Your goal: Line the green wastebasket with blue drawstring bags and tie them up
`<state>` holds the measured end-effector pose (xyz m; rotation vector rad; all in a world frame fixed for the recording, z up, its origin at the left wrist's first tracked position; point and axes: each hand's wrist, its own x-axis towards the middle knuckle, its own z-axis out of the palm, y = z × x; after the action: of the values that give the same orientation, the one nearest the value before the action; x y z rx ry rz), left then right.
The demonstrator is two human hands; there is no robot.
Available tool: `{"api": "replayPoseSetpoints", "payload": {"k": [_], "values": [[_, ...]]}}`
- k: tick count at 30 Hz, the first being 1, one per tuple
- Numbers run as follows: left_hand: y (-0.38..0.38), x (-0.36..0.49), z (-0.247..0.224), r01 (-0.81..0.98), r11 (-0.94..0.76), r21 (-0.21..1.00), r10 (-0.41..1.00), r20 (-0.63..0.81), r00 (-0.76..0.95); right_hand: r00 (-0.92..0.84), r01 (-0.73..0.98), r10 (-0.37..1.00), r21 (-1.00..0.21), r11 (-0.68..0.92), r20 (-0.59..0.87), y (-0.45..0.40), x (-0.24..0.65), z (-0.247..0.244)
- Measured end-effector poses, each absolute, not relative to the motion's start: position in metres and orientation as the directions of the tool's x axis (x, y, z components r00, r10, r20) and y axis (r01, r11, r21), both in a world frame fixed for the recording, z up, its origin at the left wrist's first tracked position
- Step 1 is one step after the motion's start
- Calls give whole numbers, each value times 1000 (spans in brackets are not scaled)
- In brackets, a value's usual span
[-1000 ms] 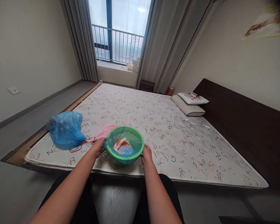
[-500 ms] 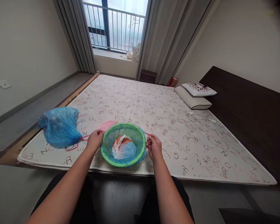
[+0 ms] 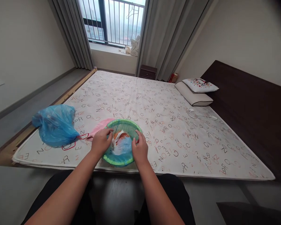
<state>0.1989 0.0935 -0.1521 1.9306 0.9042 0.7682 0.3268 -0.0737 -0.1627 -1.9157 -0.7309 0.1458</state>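
Observation:
A green mesh basket (image 3: 121,163) stands near the mattress's front edge, lined with a thin blue plastic bag (image 3: 128,160). Crumpled white and blue plastic with orange-brown stains (image 3: 121,145) lies inside. My left hand (image 3: 101,143) is over the basket's left rim, its thumb and forefinger curved inward and apart. Across from it, my right hand (image 3: 140,146) reaches over the right rim, with a gap between thumb and fingers. Neither hand shows anything clearly gripped. Behind my left hand a pink cloth-like piece (image 3: 101,125) lies partly hidden.
A full blue bag (image 3: 57,125) with a red drawstring (image 3: 69,146) sits at the mattress's left edge. Pillows (image 3: 199,90) and a white cable (image 3: 194,114) lie on the mattress (image 3: 135,93) towards the dark headboard (image 3: 243,106).
Both hands have moved inward from beside the basket to over its rim. The right hand has let go of the red drawstring it pinched. The view has shifted slightly.

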Motion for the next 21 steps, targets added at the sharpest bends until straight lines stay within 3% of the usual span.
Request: {"api": "replayPoseSetpoints", "payload": {"k": [4, 7, 9, 11, 13, 16, 21], "values": [[97, 196, -150, 288, -360, 887, 817, 151, 557, 791, 362, 579, -915, -181, 198, -73, 326, -157], [105, 195, -151, 222, -255, 941, 883, 133, 449, 835, 62, 550, -997, -45, 27, -77, 337, -149], [113, 194, -153, 105, -132, 986, 940, 91, 330, 859, -144, 509, -981, 132, -58, -81, 350, -144], [124, 192, -155, -29, 54, 998, 972, -46, 229, 884, -266, 456, -913, 309, -103, -86, 365, -142], [133, 190, -157, -72, 287, 955, 939, -266, 217, 894, -353, 406, -854, 381, -188, -92, 379, -144], [139, 185, -159, 64, 512, 857, 813, -507, 288, 855, -470, 357, -853, 228, -376, -98, 395, -156], [133, 179, -159, 360, 414, 836, 704, -545, 456, 803, -421, 390, -892, -162, -450, -103, 401, -174]]}}
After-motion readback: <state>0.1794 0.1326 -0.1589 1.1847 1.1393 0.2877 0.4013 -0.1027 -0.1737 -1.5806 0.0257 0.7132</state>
